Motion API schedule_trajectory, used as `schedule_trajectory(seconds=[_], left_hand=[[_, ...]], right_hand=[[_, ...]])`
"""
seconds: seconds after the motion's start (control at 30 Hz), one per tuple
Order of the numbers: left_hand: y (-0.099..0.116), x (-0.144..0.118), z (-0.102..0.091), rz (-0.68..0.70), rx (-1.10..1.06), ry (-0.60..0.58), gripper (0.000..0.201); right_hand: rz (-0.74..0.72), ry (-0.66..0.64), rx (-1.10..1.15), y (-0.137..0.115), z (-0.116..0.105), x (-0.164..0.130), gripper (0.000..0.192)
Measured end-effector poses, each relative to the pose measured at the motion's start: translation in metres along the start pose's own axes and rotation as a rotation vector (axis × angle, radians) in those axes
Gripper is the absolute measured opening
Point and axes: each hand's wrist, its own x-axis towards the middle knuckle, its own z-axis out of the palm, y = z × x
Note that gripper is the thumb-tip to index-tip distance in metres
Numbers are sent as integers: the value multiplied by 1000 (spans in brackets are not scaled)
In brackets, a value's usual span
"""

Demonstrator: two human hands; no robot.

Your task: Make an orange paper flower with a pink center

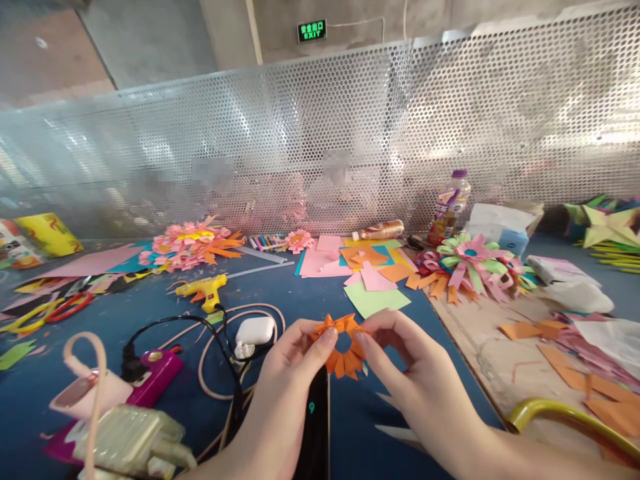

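An orange paper ring (343, 347) of folded, pointed loops is hanging just above the blue counter (280, 293), pinched between both hands near the middle of the view. The left hand (293, 360) is holding the ring's left edge, its grip narrowed to thumb and forefinger closing on the paper. The right hand (405, 363) is doing the same on the ring's right edge, fingertips pressing the upper loops.

Just left of the left hand, a white earbud case (255, 330) is lying inside a loop of beige cable (210, 363). Farther left, a yellow glue gun (205, 290) is resting on the counter, and a magenta power bank (155, 377) is sitting nearer the front edge. Beyond the ring, a light green sheet (375, 300) and a pile of pink and orange paper (350, 260) are spreading out. To the right, a pink and green paper flower (470, 257) is lying by a drink bottle (449, 207), with a perforated metal screen (320, 133) standing behind.
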Motion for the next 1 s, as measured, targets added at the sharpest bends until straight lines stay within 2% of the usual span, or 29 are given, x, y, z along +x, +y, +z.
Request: schedule_trajectory(seconds=[0.37,0.6,1.0], left_hand=[[0,0,-3,91,171,3,15],[0,0,-6,53,187,-69,18],[1,0,-6,-2,131,-96,15]], right_hand=[[-12,33,34,6,-1,-1,3],[-67,23,-49,5,-4,2,2],[-49,-34,-47,5,-6,1,5]])
